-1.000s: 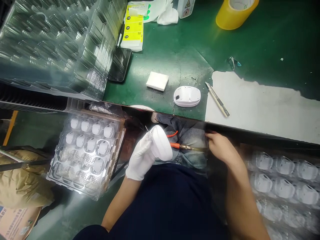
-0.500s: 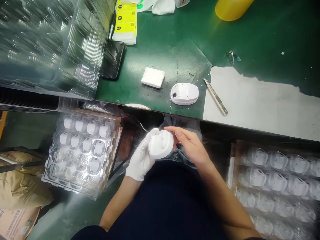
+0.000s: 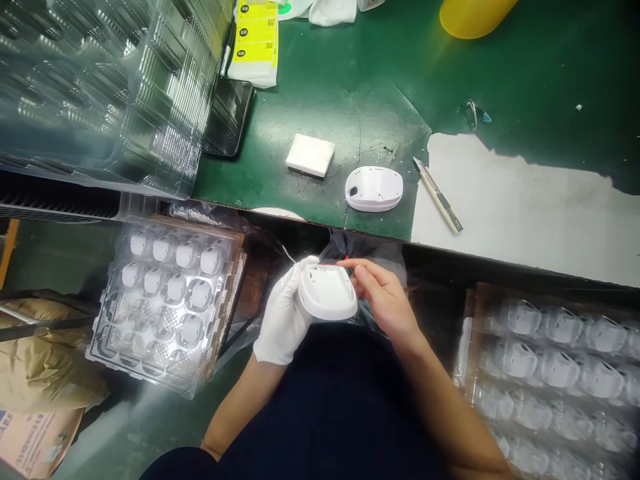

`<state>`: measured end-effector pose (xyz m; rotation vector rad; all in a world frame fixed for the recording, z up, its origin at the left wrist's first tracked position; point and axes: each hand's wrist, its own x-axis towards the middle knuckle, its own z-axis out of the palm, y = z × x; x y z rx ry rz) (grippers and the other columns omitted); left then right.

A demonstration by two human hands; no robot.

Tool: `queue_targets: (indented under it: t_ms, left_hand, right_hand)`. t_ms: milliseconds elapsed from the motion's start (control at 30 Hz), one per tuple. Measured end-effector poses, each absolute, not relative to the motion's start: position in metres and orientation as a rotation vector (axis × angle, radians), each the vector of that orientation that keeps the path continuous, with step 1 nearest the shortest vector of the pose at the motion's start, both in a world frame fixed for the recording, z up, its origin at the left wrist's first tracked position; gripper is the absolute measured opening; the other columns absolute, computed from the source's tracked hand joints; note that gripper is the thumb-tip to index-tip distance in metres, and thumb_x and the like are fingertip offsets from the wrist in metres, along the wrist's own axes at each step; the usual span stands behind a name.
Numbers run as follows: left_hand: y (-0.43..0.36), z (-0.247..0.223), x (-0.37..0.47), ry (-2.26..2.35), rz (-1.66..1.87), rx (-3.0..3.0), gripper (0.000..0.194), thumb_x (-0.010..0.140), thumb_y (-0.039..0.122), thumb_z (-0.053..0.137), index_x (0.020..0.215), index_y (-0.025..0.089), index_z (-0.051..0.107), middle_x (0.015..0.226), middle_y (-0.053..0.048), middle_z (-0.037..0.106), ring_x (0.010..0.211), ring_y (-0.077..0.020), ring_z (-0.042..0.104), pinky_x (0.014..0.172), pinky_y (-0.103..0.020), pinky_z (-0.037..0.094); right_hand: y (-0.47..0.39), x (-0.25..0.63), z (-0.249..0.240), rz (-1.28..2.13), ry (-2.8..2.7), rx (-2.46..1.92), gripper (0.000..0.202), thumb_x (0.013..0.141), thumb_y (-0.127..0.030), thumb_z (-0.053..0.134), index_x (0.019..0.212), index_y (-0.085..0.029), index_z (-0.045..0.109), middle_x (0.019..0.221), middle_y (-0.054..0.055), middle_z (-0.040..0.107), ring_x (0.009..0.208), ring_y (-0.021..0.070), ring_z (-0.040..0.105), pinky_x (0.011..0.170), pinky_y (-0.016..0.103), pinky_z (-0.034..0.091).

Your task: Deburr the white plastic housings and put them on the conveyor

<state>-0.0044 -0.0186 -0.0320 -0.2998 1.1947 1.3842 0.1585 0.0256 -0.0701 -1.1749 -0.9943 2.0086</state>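
A white plastic housing (image 3: pixel 327 293) with a shallow recess and a small slot in its upper face is held in front of my body, below the bench edge. My left hand (image 3: pixel 285 313), in a white glove, is closed round its left side. My bare right hand (image 3: pixel 387 297) is at the housing's far right edge, its index finger stretched along the rim and the thumb beside it. The other right fingertips are partly hidden behind the housing. On the bench ahead lies a similar white shell (image 3: pixel 374 189), with a white block (image 3: pixel 310 155) to its left.
A utility knife (image 3: pixel 439 197) lies on the white sheet (image 3: pixel 525 200). Clear trays (image 3: pixel 165 93) are stacked at left beside a black phone-like slab (image 3: pixel 230 120) and yellow labels (image 3: pixel 255 33). Trays of white parts stand low at left (image 3: pixel 165 293) and right (image 3: pixel 555 333).
The housing has turned in my hands, so that its recessed face shows more fully. My right fingers have moved slightly along its far right edge. The whole view has shifted slightly.
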Motion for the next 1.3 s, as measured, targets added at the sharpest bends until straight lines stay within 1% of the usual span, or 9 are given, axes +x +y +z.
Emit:
queue_targets:
  t_ms: [167,433,500,600,700,833,1000,1133,1300]
  left_hand:
    - [-0.031,-0.039,-0.005,1.272,1.453,-0.008,0.025,0.092,0.035,0.085,0.111,0.018,0.086,0.116,-0.005,0.084,0.107,-0.0159,0.078,0.099,-0.023,0.060]
    - [-0.034,-0.036,-0.005,1.367,1.390,0.219,0.029,0.100,0.042,0.075,0.118,0.021,0.083,0.123,-0.007,0.083,0.114,-0.0206,0.078,0.104,-0.029,0.060]
    - [-0.036,-0.036,-0.005,1.365,1.331,0.310,0.044,0.095,0.040,0.082,0.135,0.025,0.074,0.132,-0.007,0.080,0.121,-0.0233,0.077,0.104,-0.032,0.061]
    - [-0.038,-0.037,-0.005,1.396,1.270,0.427,0.080,0.079,0.026,0.096,0.150,0.030,0.060,0.138,-0.008,0.078,0.124,-0.0253,0.076,0.103,-0.034,0.062]
    - [-0.040,-0.037,-0.004,1.485,1.259,0.556,0.061,0.081,0.026,0.094,0.136,0.024,0.068,0.132,-0.009,0.080,0.120,-0.0250,0.078,0.104,-0.035,0.062]
    - [-0.042,-0.034,-0.002,1.491,1.272,0.675,0.043,0.085,0.030,0.092,0.122,0.021,0.073,0.126,-0.010,0.082,0.116,-0.0260,0.079,0.104,-0.039,0.063]
    - [-0.040,-0.026,0.001,1.511,1.276,0.635,0.043,0.082,0.033,0.094,0.118,0.020,0.074,0.118,-0.010,0.084,0.110,-0.0277,0.081,0.101,-0.041,0.064]
    - [-0.040,-0.026,0.005,1.512,1.164,0.631,0.041,0.083,0.034,0.093,0.118,0.020,0.076,0.123,-0.011,0.083,0.114,-0.0284,0.079,0.104,-0.040,0.062]
    - [-0.037,-0.044,0.025,1.445,0.762,0.791,0.059,0.087,0.043,0.088,0.140,0.025,0.068,0.143,-0.011,0.075,0.133,-0.0312,0.071,0.118,-0.042,0.055]
  right_hand:
    - [0.026,0.162,-0.066,1.969,-1.093,-1.209,0.049,0.098,-0.066,0.071,0.113,-0.021,0.085,0.068,0.001,0.071,0.054,0.0148,0.059,0.051,0.026,0.051]
    - [0.026,0.165,-0.070,1.896,-1.157,-1.240,0.043,0.097,-0.060,0.075,0.116,-0.023,0.087,0.077,0.004,0.076,0.068,0.0186,0.066,0.060,0.029,0.056]
    - [0.024,0.166,-0.073,1.860,-1.120,-1.220,0.044,0.093,-0.055,0.081,0.125,-0.025,0.084,0.085,0.004,0.077,0.072,0.0184,0.068,0.063,0.029,0.058]
    - [0.020,0.168,-0.076,1.777,-1.066,-1.132,0.060,0.089,-0.043,0.089,0.144,-0.029,0.073,0.105,0.004,0.080,0.089,0.0190,0.073,0.079,0.031,0.064]
    - [0.016,0.171,-0.075,1.702,-1.105,-1.028,0.063,0.088,-0.034,0.092,0.147,-0.032,0.070,0.117,0.005,0.080,0.105,0.0202,0.075,0.095,0.033,0.064]
    - [0.013,0.176,-0.073,1.658,-1.159,-0.943,0.059,0.090,-0.029,0.091,0.145,-0.034,0.071,0.122,0.004,0.081,0.115,0.0218,0.076,0.102,0.035,0.064]
    - [0.012,0.182,-0.075,1.601,-1.237,-0.958,0.061,0.091,-0.031,0.091,0.148,-0.032,0.070,0.126,0.006,0.080,0.117,0.0231,0.076,0.107,0.037,0.062]
    - [0.010,0.189,-0.069,1.464,-1.420,-1.067,0.057,0.090,-0.037,0.089,0.143,-0.027,0.073,0.131,0.010,0.079,0.121,0.0271,0.073,0.111,0.044,0.059]
    - [-0.005,0.235,-0.066,1.295,-1.499,-1.272,0.039,0.089,-0.030,0.081,0.127,-0.022,0.078,0.119,0.009,0.081,0.105,0.0228,0.076,0.099,0.037,0.062]
